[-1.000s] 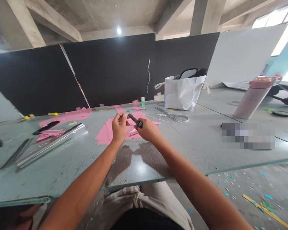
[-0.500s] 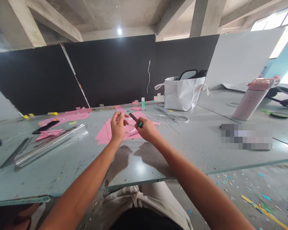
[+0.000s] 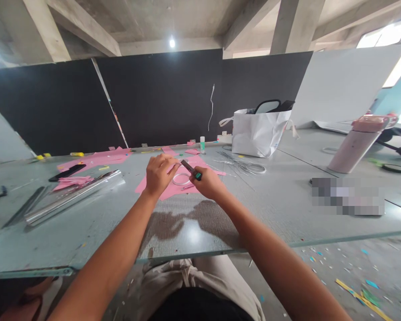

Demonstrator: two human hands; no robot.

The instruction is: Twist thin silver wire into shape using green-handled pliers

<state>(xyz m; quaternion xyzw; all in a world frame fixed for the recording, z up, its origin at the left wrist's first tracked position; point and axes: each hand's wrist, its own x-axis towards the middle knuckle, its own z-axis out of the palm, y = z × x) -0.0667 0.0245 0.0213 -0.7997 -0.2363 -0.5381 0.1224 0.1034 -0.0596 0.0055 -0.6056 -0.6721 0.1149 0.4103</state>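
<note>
My right hand (image 3: 207,182) is closed around a dark, flat, bar-shaped tool (image 3: 187,166) with a green part near the thumb; its exact kind is hard to tell. The tool's end points up and left, close to the fingertips of my left hand (image 3: 160,175). Thumb and fingers of the left hand come together in a pinch, and whatever is between them is too small to make out. Below both hands lie pink paper sheets (image 3: 169,192). A pale ring (image 3: 181,179) rests on the paper between the hands.
Thin wires (image 3: 235,163) and a wire coil (image 3: 255,168) lie right of the paper. Behind stand a glue stick (image 3: 202,143) and a white bag (image 3: 254,134). A foil roll (image 3: 73,198) and pink strips (image 3: 71,182) are at left, a pink bottle (image 3: 356,145) at right.
My left hand has shifted left and turned over, its back now more upward and its fingers pointing toward the tool. The right hand keeps its hold on the tool. The view has shifted slightly.
</note>
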